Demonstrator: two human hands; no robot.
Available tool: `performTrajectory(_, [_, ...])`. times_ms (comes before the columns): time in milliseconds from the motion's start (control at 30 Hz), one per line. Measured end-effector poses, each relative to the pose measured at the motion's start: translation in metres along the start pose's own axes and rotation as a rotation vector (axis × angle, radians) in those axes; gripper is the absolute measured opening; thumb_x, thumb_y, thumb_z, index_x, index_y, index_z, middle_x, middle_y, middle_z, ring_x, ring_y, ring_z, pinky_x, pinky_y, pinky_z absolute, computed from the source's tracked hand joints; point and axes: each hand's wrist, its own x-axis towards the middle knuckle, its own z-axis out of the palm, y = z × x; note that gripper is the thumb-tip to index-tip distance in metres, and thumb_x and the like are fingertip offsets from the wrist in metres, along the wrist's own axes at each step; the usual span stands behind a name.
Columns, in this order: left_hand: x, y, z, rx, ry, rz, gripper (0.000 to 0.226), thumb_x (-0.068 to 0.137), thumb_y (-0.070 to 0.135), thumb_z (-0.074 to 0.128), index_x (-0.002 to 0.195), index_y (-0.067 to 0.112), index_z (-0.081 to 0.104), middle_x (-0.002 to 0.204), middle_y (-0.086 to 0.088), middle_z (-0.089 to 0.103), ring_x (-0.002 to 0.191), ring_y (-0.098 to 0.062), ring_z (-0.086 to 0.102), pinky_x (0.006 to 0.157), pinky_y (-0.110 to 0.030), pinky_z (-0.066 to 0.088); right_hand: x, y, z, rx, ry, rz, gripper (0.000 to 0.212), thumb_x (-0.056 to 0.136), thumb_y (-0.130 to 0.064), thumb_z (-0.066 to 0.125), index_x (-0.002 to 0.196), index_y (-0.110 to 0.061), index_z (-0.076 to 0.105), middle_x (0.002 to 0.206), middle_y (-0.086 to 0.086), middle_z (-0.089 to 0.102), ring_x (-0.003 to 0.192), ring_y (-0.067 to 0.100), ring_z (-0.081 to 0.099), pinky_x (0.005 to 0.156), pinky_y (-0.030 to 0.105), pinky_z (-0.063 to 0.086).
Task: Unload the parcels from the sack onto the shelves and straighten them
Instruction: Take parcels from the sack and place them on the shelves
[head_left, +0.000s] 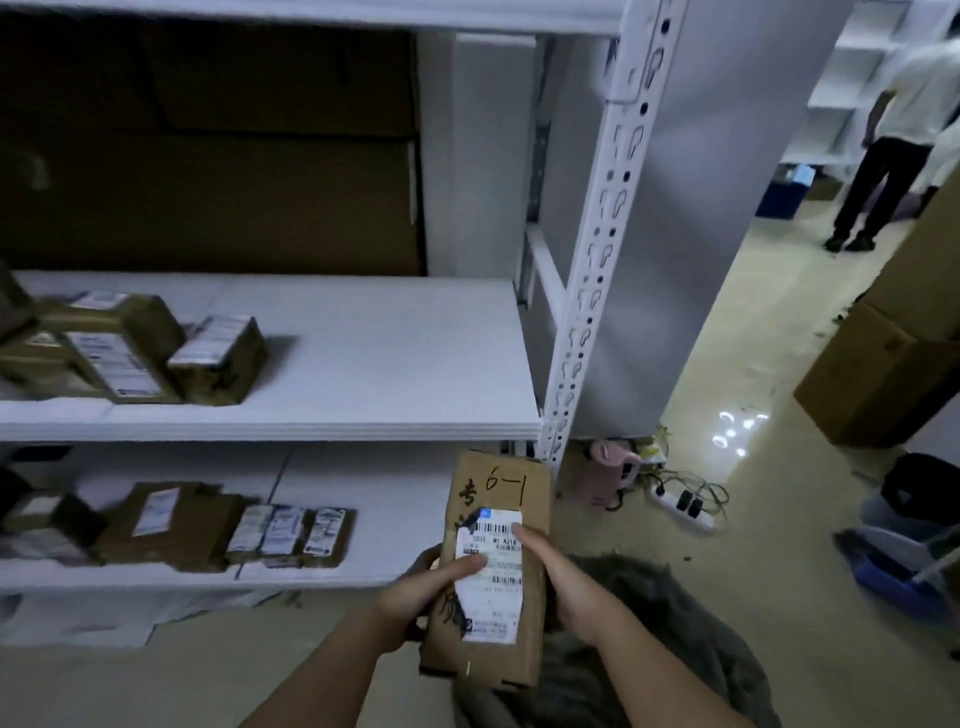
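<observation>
Both hands clasp upright parcel (493, 566), left hand (426, 592) and right hand (566, 582) flanking; long axis points toward lower shelf (395, 566) ahead-left.

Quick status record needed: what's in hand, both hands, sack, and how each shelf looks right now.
held item: brown parcel marked "6-1", white label facing up
left hand: grip on the parcel's left edge, thumb on the label
right hand: grip on the right edge
sack: grey, on the floor beneath the parcel
middle shelf: a few parcels at left, skewed; right half bare
lower shelf: parcels at left and centre
</observation>
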Motion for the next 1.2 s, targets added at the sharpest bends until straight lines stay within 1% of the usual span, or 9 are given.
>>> performTrajectory(133, [-0.035, 0.023, -0.007, -0.04, 0.067, 0.097, 0.095, 0.048, 0.062, 0.085, 0.129, 0.03, 0.047, 0.108, 0.0, 0.072, 0.103, -0.023, 0.067, 0.098, -0.047, 0.049, -0.016, -0.034, 0.019, -0.131, -0.037, -0.076, 0.076, 0.064, -0.075, 0.068, 0.124, -0.03, 0.059, 0.113, -0.002, 0.071, 0.116, 0.023, 0.06, 0.11, 0.049, 0.034])
performTrajectory(267, [-0.069, 0.042, -0.014, -0.088, 0.155, 0.184, 0.093, 0.05, 0.06, 0.085, 0.129, 0.027, 0.048, 0.111, -0.002, 0.071, 0.104, -0.026, 0.066, 0.099, -0.049, 0.047, -0.029, -0.062, 0.038, -0.171, -0.093, -0.171, 0.081, 0.062, -0.072, 0.069, 0.129, -0.029, 0.052, 0.108, -0.004, 0.073, 0.108, 0.018, 0.065, 0.099, 0.043, 0.046])
performTrajectory(467, [-0.12, 0.078, -0.034, -0.149, 0.266, 0.344, 0.097, 0.045, 0.058, 0.085, 0.128, 0.026, 0.046, 0.107, -0.005, 0.073, 0.103, -0.026, 0.067, 0.099, -0.048, 0.047, -0.046, -0.108, 0.078, -0.259, -0.208, -0.302, 0.082, 0.051, -0.078, 0.072, 0.12, -0.036, 0.055, 0.108, -0.008, 0.073, 0.111, 0.017, 0.062, 0.103, 0.044, 0.043])
performTrajectory(567, [-0.143, 0.103, -0.046, -0.162, 0.296, 0.435, 0.091, 0.051, 0.056, 0.085, 0.126, 0.024, 0.047, 0.106, -0.004, 0.073, 0.102, -0.025, 0.068, 0.098, -0.047, 0.048, -0.055, -0.137, 0.099, -0.285, -0.221, -0.434, 0.083, 0.057, -0.071, 0.07, 0.128, -0.035, 0.048, 0.116, -0.007, 0.069, 0.11, 0.016, 0.062, 0.101, 0.041, 0.045])
performTrajectory(767, [-0.183, 0.167, -0.07, -0.117, 0.344, 0.606, 0.084, 0.061, 0.057, 0.081, 0.129, 0.024, 0.044, 0.114, -0.004, 0.069, 0.105, -0.022, 0.066, 0.099, -0.045, 0.049, -0.079, -0.203, 0.137, -0.224, -0.192, -0.699, 0.058, 0.084, -0.044, 0.068, 0.133, -0.031, 0.04, 0.115, -0.005, 0.067, 0.096, 0.01, 0.068, 0.068, 0.021, 0.054])
performTrajectory(833, [-0.194, 0.19, -0.076, -0.085, 0.331, 0.651, 0.08, 0.063, 0.058, 0.08, 0.127, 0.026, 0.044, 0.115, -0.004, 0.068, 0.107, -0.022, 0.065, 0.098, -0.046, 0.049, -0.087, -0.226, 0.146, -0.205, -0.164, -0.759, 0.053, 0.086, -0.042, 0.065, 0.132, -0.032, 0.041, 0.115, -0.006, 0.066, 0.099, 0.01, 0.066, 0.073, 0.023, 0.053])
performTrajectory(933, [-0.209, 0.228, -0.085, -0.008, 0.301, 0.766, 0.051, 0.072, 0.052, 0.076, 0.11, 0.028, 0.053, 0.102, 0.003, 0.073, 0.099, -0.017, 0.068, 0.094, -0.042, 0.051, -0.107, -0.262, 0.159, -0.165, -0.119, -0.875, 0.046, 0.08, -0.045, 0.071, 0.12, -0.036, 0.048, 0.115, -0.006, 0.065, 0.098, 0.008, 0.065, 0.068, 0.019, 0.053])
performTrajectory(1067, [-0.231, 0.283, -0.093, 0.101, 0.244, 0.908, 0.024, 0.085, 0.043, 0.065, 0.103, 0.028, 0.055, 0.087, 0.01, 0.075, 0.085, -0.008, 0.071, 0.07, -0.024, 0.057, -0.129, -0.312, 0.171, -0.125, -0.016, -1.039, 0.061, 0.081, -0.04, 0.071, 0.134, -0.024, 0.043, 0.126, 0.002, 0.062, 0.108, 0.016, 0.062, 0.087, 0.031, 0.051])
performTrajectory(1200, [-0.245, 0.332, -0.093, 0.184, 0.217, 1.022, 0.025, 0.087, 0.045, 0.063, 0.106, 0.033, 0.054, 0.086, 0.02, 0.071, 0.076, 0.007, 0.067, 0.059, -0.009, 0.048, -0.146, -0.358, 0.172, -0.135, 0.104, -1.112, 0.086, 0.076, -0.045, 0.073, 0.146, -0.016, 0.031, 0.136, 0.006, 0.055, 0.119, 0.021, 0.055, 0.101, 0.038, 0.044])
